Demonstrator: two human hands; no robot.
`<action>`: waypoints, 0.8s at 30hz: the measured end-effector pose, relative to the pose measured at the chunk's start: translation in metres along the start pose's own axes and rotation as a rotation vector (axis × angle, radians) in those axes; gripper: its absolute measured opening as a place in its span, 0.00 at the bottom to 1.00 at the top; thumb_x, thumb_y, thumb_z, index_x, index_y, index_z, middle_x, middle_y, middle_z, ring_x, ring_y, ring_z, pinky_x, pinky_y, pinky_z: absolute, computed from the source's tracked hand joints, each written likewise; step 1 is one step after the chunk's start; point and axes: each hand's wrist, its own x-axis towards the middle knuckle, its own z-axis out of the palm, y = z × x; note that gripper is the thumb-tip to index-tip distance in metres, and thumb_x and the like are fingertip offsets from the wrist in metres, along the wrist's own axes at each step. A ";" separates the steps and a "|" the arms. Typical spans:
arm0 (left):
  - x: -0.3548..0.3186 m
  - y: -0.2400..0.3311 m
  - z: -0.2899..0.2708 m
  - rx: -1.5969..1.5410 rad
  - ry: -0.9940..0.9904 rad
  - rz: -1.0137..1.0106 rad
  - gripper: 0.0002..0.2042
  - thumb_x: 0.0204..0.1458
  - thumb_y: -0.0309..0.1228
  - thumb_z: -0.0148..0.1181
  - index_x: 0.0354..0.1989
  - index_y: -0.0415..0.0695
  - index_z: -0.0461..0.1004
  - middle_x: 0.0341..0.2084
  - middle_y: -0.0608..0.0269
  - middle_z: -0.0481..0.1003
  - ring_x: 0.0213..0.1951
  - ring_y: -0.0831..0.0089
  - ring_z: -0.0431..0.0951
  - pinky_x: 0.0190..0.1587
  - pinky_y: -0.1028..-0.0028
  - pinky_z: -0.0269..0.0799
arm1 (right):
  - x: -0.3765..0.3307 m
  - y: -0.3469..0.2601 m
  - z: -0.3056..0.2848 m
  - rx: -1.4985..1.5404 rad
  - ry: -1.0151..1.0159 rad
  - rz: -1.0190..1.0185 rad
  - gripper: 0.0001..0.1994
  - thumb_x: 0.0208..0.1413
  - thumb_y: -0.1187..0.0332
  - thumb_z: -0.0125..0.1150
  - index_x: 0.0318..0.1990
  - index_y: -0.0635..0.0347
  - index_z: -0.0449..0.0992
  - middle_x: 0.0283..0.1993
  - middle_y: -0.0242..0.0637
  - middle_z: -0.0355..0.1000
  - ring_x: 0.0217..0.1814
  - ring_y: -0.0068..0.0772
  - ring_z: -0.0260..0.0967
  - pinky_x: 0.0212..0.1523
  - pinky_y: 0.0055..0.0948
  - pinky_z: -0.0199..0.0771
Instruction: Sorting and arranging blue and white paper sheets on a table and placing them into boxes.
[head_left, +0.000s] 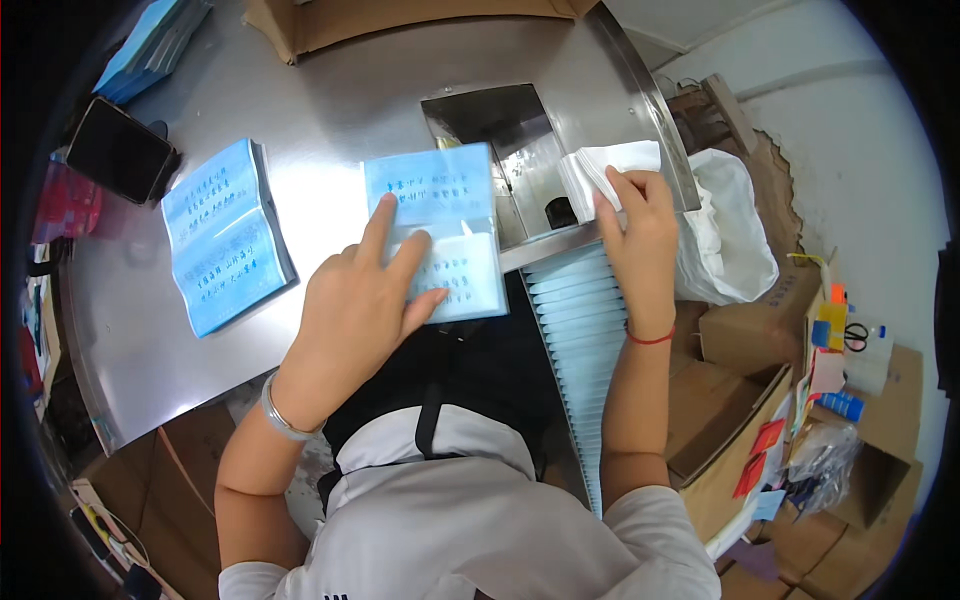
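Note:
A clear-fronted blue packet with printed writing lies at the near edge of the metal table, and a white layer shows in its lower half. My left hand rests on this packet with index and middle fingers stretched apart, gripping nothing. To the right, my right hand pinches a small stack of white folded sheets between thumb and fingers at the table's right edge. Further left lies a pile of similar blue packets. Whether the sheets are cloth or paper, I cannot tell.
A dark phone and more blue packets sit at the far left. The metal table has a rectangular opening. Below its edge runs a long row of light blue folded items. A white-lined bin and cardboard boxes stand right.

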 end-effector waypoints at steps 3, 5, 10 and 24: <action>0.003 -0.020 0.027 0.148 0.409 0.134 0.17 0.45 0.33 0.62 0.44 0.43 0.73 0.61 0.41 0.64 0.43 0.58 0.70 0.49 0.61 0.63 | 0.003 -0.001 0.005 0.060 0.040 0.033 0.10 0.51 0.75 0.60 0.40 0.70 0.80 0.41 0.43 0.70 0.43 0.45 0.67 0.44 0.38 0.71; 0.003 -0.023 0.039 0.165 0.476 0.150 0.20 0.42 0.28 0.58 0.49 0.43 0.73 0.64 0.42 0.61 0.44 0.58 0.68 0.48 0.62 0.62 | 0.003 -0.003 0.014 0.048 0.101 0.051 0.09 0.52 0.75 0.60 0.38 0.72 0.80 0.42 0.43 0.70 0.43 0.44 0.68 0.45 0.37 0.71; 0.006 -0.011 0.043 0.053 0.670 0.090 0.30 0.44 0.31 0.61 0.60 0.42 0.66 0.69 0.37 0.46 0.55 0.52 0.64 0.58 0.55 0.55 | 0.002 -0.002 0.012 0.382 0.217 0.341 0.10 0.52 0.74 0.56 0.35 0.75 0.79 0.51 0.45 0.74 0.50 0.44 0.72 0.53 0.35 0.71; 0.005 -0.035 0.024 0.081 0.323 0.278 0.22 0.44 0.24 0.61 0.51 0.40 0.73 0.65 0.43 0.59 0.60 0.41 0.65 0.59 0.51 0.62 | -0.040 -0.111 0.011 0.196 -0.530 -0.439 0.15 0.47 0.74 0.59 0.46 0.58 0.78 0.46 0.46 0.77 0.49 0.43 0.74 0.50 0.44 0.71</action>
